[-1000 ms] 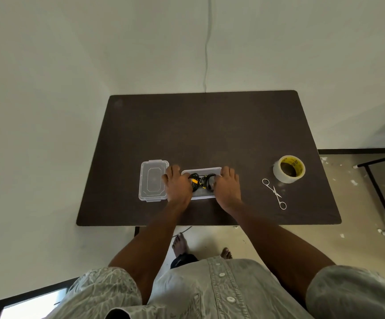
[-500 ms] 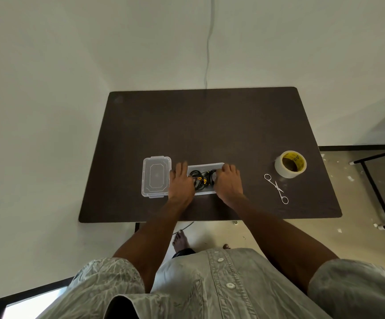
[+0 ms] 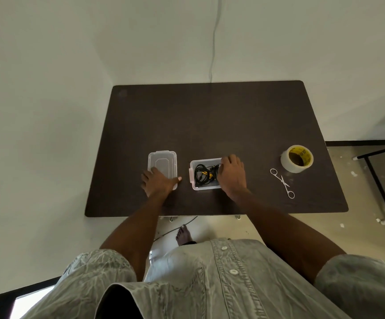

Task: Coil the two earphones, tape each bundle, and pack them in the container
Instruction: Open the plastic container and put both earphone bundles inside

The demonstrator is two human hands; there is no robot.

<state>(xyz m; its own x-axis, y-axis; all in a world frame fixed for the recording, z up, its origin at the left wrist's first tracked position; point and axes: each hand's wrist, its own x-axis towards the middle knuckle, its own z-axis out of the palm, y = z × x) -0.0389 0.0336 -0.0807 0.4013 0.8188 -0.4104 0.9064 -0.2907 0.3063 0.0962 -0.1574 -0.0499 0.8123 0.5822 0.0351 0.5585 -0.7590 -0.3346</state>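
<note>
On the dark brown surface point(image 3: 210, 120) a small clear container point(image 3: 195, 184) sits near the front edge, and inside it lie the coiled black earphones point(image 3: 201, 174) with a yellow patch showing among the loops. The right hand point(image 3: 231, 174) rests over the container's right end, its fingers point(image 3: 227, 160) bent down over the rim and onto the cables; whether they actually pinch a cable cannot be told from this angle. To the left, apart from the container, the clear lid point(image 3: 162, 163) lies flat, and the left hand point(image 3: 158, 183) lies on its near end with the fingers spread and fairly straight, thumb stretched out toward the container, pressing rather than gripping. Well to the right, a roll of tape point(image 3: 297, 158) with a yellow core stands on the surface, and a small pair of scissors point(image 3: 282, 183) lies just in front of it, closed, handles pointing both ways along a diagonal
</note>
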